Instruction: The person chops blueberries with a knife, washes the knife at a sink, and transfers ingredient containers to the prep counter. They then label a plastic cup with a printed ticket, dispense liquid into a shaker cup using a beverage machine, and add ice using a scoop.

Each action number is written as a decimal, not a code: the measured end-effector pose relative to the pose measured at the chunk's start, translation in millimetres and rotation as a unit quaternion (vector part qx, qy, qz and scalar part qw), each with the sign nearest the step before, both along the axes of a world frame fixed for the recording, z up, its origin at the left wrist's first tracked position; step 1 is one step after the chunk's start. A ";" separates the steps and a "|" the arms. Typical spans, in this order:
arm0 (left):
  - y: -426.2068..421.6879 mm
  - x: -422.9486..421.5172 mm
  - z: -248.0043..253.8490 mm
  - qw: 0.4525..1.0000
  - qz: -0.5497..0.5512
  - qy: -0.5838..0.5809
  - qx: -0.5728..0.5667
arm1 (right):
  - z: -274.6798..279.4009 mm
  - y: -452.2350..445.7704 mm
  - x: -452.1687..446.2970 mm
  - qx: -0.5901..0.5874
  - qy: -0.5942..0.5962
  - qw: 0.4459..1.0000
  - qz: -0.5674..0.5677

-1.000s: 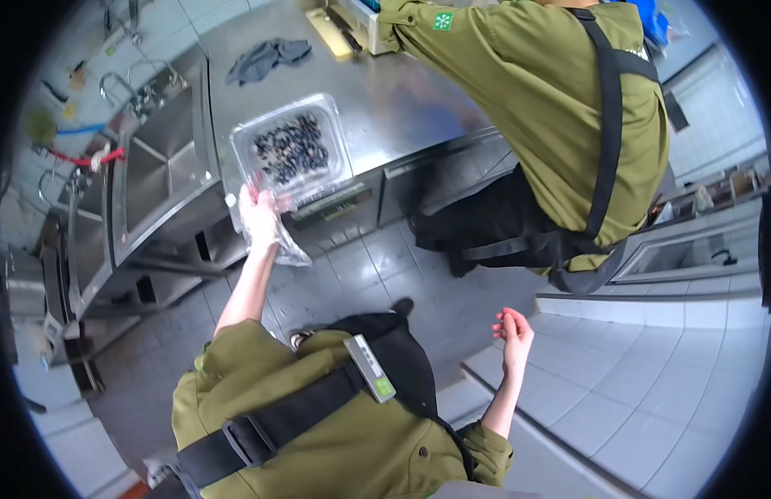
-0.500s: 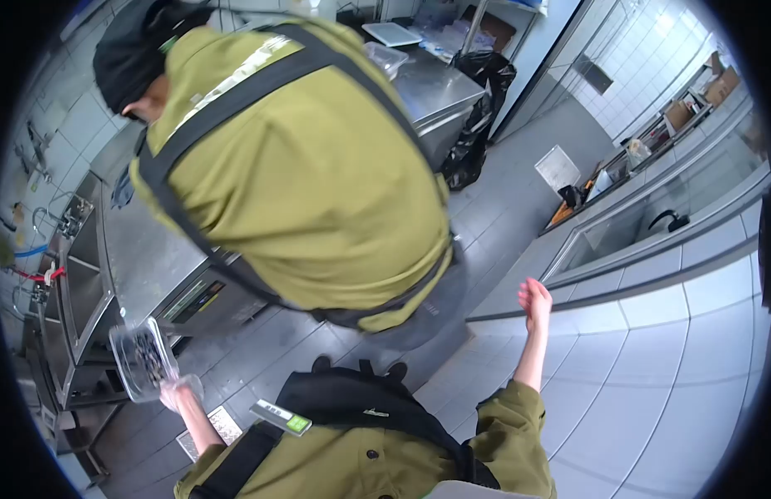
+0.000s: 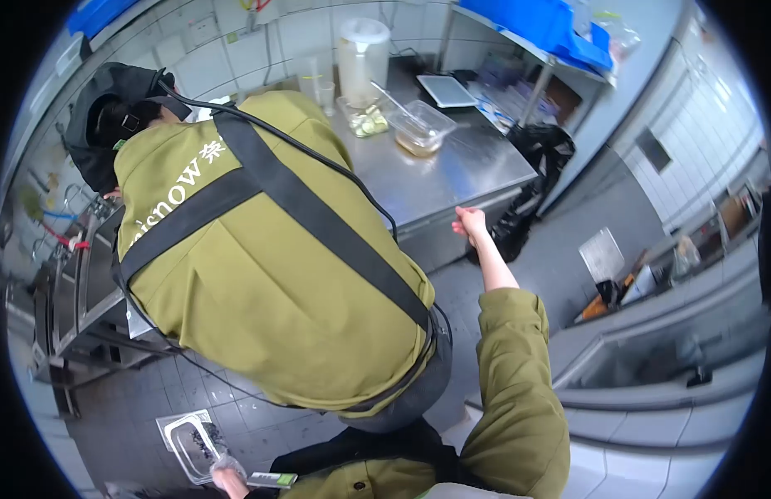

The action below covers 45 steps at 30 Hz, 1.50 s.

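Note:
At the lower left, my left hand (image 3: 228, 476) grips the near edge of a clear plastic container (image 3: 188, 447) with dark pieces inside. The container is held low over the floor. My right hand (image 3: 469, 223) is raised near the front edge of the steel counter (image 3: 452, 195), its fingers curled; whether anything small is between them is hidden. Past it on the counter are a clear container of brownish contents (image 3: 419, 143) with a utensil across it, and a tub of pale green pieces (image 3: 370, 123).
A co-worker (image 3: 277, 274) in a green shirt with black straps bends over directly ahead. Behind stand a white-lidded jug (image 3: 363, 62) and a pale tray (image 3: 447, 91). A black bag (image 3: 539, 158) hangs at the counter's right end. Sinks (image 3: 98, 266) are on the left.
The view has swung right. My left hand has lifted the container off the counter and brought it low beside me. My right hand has reached forward towards the counter. The co-worker now fills the centre.

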State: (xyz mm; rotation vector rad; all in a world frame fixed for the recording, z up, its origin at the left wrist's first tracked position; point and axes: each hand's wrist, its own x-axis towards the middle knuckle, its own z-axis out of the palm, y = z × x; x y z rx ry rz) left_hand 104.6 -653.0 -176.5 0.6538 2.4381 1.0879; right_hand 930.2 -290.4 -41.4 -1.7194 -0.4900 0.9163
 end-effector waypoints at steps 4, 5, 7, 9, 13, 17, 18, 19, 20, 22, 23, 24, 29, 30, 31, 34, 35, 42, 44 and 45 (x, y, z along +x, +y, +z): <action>-45.6 51.0 35.0 0.996 0.049 0.030 -0.069 | -10.3 127.5 18.8 0.046 -0.046 0.998 -0.015; -53.9 63.0 43.6 0.994 0.060 0.036 -0.084 | -8.4 151.0 16.3 0.056 -0.017 0.998 -0.022; -59.8 92.4 58.2 0.989 0.081 0.040 -0.113 | -4.5 200.8 18.8 0.085 0.003 0.996 -0.034; -66.1 118.6 71.0 0.984 0.095 0.041 -0.146 | -6.6 228.0 20.2 0.103 -0.017 0.993 -0.047; -76.8 156.4 87.0 0.977 0.113 0.046 -0.177 | 8.8 245.9 28.6 0.094 0.163 0.977 -0.104; -86.2 179.7 92.9 0.973 0.121 0.047 -0.190 | 9.6 256.4 49.8 0.082 0.156 0.969 -0.175; -88.8 182.7 93.2 0.973 0.120 0.047 -0.193 | 9.2 250.3 52.4 0.091 0.161 0.966 -0.180; -90.5 183.7 92.6 0.973 0.118 0.049 -0.193 | 9.3 242.2 56.9 0.100 0.164 0.963 -0.187; -92.1 183.7 91.8 0.973 0.115 0.048 -0.192 | 10.4 232.5 62.9 0.110 0.165 0.960 -0.195; -98.4 182.3 88.4 0.975 0.113 0.047 -0.187 | 12.3 204.8 72.5 0.132 0.172 0.955 -0.201; -102.3 180.5 85.8 0.975 0.110 0.046 -0.186 | 11.9 193.3 80.7 0.136 0.179 0.953 -0.205; -107.3 178.4 81.2 0.977 0.109 0.047 -0.178 | 10.3 180.0 90.8 0.140 0.186 0.950 -0.210; -121.1 148.3 54.8 0.985 0.075 0.059 -0.143 | -7.6 104.3 147.6 0.172 0.146 0.952 -0.206; -125.9 136.8 46.5 0.987 0.047 0.088 -0.127 | -9.0 79.7 157.8 0.169 0.129 0.956 -0.200; -135.4 119.2 30.9 0.982 -0.014 0.154 -0.104 | -6.9 53.7 165.1 0.186 0.140 0.953 -0.197; -107.9 126.7 34.8 0.979 0.193 -0.071 -0.006 | 13.2 -34.7 162.4 0.206 0.138 0.945 -0.213; -75.6 149.9 64.3 0.930 0.311 -0.181 0.075 | 16.5 -64.1 158.6 0.207 0.141 0.940 -0.230; -35.2 41.2 54.4 0.902 0.385 -0.167 0.098 | 43.5 -262.3 70.2 0.221 0.105 0.919 -0.308; -24.8 3.1 62.8 0.836 0.428 -0.246 0.239 | 73.7 -303.9 -14.8 0.212 0.087 0.908 -0.351; -26.1 -15.7 63.8 0.829 0.409 -0.271 0.269 | 80.9 -324.3 -44.9 0.215 0.115 0.904 -0.351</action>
